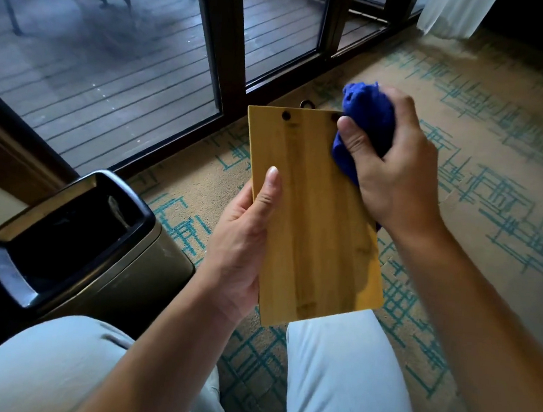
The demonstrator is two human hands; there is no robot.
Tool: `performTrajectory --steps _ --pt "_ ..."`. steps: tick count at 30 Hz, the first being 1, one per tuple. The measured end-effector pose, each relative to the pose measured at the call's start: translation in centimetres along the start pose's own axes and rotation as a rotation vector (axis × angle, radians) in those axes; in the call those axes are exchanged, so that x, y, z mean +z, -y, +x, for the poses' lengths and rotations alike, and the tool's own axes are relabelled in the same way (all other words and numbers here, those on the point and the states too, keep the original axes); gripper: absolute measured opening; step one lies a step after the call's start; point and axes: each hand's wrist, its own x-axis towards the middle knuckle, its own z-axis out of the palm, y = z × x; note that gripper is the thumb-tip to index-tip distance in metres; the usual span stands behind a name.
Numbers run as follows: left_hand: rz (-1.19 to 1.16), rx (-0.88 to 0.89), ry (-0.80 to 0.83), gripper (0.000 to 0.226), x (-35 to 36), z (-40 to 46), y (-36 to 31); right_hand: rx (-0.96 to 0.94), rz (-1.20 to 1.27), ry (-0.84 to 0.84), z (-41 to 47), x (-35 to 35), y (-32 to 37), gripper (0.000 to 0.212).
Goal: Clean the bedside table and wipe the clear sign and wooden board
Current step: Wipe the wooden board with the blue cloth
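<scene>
A light wooden board (315,216) is held tilted over my lap, its far end showing a dark rivet and a small metal ring. My left hand (243,246) grips its left edge, thumb lying on the face. My right hand (398,171) is closed around a bunched blue cloth (366,115), which presses on the board's upper right corner. The clear sign and the bedside table are not in view.
A dark bin (73,237) with a glossy black rim stands by my left knee. Patterned beige and teal carpet (482,178) covers the floor ahead. Glass doors with a dark frame (228,47) face a wooden deck outside. My pale trouser legs (340,376) fill the bottom.
</scene>
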Motion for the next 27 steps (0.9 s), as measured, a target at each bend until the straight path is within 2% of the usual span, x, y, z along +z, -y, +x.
performTrajectory --steps 6,9,10,13,16,18,20,22,25,27 --pt "-0.047 0.006 -0.038 0.055 -0.9 0.4 -0.9 0.329 0.312 -0.082 -1.0 -0.1 -2.7 0.022" --pt "-0.05 0.024 -0.027 0.052 -1.7 0.7 -1.7 0.624 0.707 0.012 -2.7 -0.1 -3.4 0.029" --pt "-0.044 0.027 -0.044 0.05 -1.9 0.8 -1.9 0.67 0.796 0.061 -3.4 -0.2 -3.3 0.031" --pt "-0.026 0.024 -0.104 0.046 -2.0 1.0 -2.1 0.639 0.954 0.206 -4.6 -0.1 -2.1 0.057" --pt "0.019 0.027 -0.188 0.043 -1.9 1.1 -2.3 0.539 0.982 0.328 -5.3 -0.2 -0.5 0.067" --pt "0.085 0.07 -0.224 0.038 -2.0 1.3 -2.5 0.499 0.88 0.404 -5.8 -0.3 0.3 0.06" --pt "0.177 0.157 -0.243 0.032 -2.2 1.4 -2.7 0.51 0.902 0.412 -6.1 -0.4 0.9 0.044" --pt "0.194 0.189 -0.236 0.028 -2.6 1.6 -2.9 0.537 0.978 0.384 -6.3 -0.4 1.7 0.038" --pt "0.054 0.086 -0.076 0.045 -2.5 1.5 -3.4 0.58 1.096 0.303 -5.6 -0.1 1.6 0.036" --pt "0.041 0.06 0.023 0.052 -2.3 1.3 -3.4 0.593 1.123 0.247 -4.8 0.0 1.3 0.036"
